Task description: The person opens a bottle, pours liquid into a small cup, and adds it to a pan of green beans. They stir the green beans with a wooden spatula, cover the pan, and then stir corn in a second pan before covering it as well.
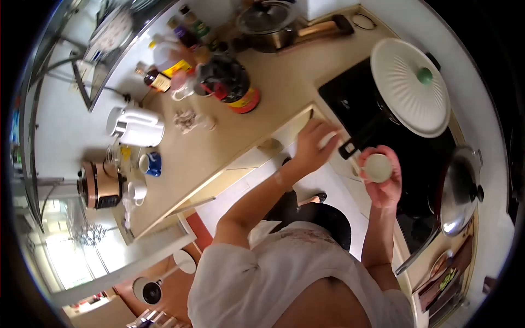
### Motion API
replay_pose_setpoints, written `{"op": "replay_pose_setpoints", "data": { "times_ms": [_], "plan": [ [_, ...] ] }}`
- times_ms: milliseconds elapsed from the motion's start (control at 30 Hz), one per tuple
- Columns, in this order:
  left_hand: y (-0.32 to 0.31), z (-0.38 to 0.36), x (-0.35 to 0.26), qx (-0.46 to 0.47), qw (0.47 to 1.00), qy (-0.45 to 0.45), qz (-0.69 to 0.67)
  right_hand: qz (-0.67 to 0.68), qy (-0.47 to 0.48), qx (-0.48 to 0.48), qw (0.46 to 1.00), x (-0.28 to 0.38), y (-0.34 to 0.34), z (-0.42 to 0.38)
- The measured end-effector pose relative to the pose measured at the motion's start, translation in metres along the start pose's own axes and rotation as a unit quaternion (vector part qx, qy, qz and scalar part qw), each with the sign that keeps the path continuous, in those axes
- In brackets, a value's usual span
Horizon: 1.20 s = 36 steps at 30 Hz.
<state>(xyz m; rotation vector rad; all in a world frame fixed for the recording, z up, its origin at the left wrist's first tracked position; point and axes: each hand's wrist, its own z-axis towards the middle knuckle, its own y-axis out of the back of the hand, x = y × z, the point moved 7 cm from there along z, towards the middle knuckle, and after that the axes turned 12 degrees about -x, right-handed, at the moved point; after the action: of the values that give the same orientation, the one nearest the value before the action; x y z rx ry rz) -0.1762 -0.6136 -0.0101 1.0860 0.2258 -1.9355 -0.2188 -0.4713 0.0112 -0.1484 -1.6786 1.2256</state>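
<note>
My right hand [387, 189] has its fingers wrapped round a small round pale container [377, 168], whose cream-coloured round face points up at me. It is beside the front edge of the black stove [415, 188]. To the left, my left hand [315, 143] hangs at the counter's front edge, thumb apart from the slightly blurred fingers, and I see nothing in it. Between the two hands, the black handle [363, 135] of a pan juts out. A white ribbed lid [410, 87] with a green knob covers that pan.
A steel-lidded wok [461, 191] stands at the right. On the wooden-coloured counter [219, 145] are a big dark jar [232, 82], several bottles, a white kettle [139, 126] and a blue mug [151, 163]. A lidded pot [268, 27] sits at the back.
</note>
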Motion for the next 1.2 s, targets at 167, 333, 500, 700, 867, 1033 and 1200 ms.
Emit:
{"op": "replay_pose_setpoints", "data": {
  "times_ms": [167, 333, 500, 700, 867, 1033, 1200],
  "plan": [
    [0.181, -0.090, 0.116, -0.236, 0.900, 0.297, 0.214, -0.148, -0.159, 0.090, 0.972, -0.098, -0.071, 0.037],
    [0.260, -0.082, 0.174, -0.329, 0.862, 0.228, 0.311, -0.263, -0.273, 0.104, 0.919, -0.202, -0.129, 0.071],
    [0.276, -0.063, 0.224, -0.280, 0.838, 0.348, 0.314, -0.426, -0.145, 0.165, 0.878, -0.289, -0.160, 0.117],
    [0.281, -0.044, 0.232, -0.191, 0.909, 0.230, 0.291, -0.599, 0.043, 0.247, 0.760, -0.336, -0.178, 0.146],
    [0.287, -0.041, 0.213, -0.158, 0.950, 0.165, 0.215, -0.630, 0.078, 0.311, 0.708, -0.331, -0.201, 0.138],
    [0.300, -0.025, 0.168, -0.168, 0.963, 0.173, 0.125, -0.645, 0.139, 0.334, 0.673, -0.302, -0.227, 0.119],
    [0.301, -0.010, 0.127, -0.132, 0.970, 0.155, 0.135, -0.803, 0.043, 0.295, 0.516, -0.282, -0.230, 0.116]
  ]
}}
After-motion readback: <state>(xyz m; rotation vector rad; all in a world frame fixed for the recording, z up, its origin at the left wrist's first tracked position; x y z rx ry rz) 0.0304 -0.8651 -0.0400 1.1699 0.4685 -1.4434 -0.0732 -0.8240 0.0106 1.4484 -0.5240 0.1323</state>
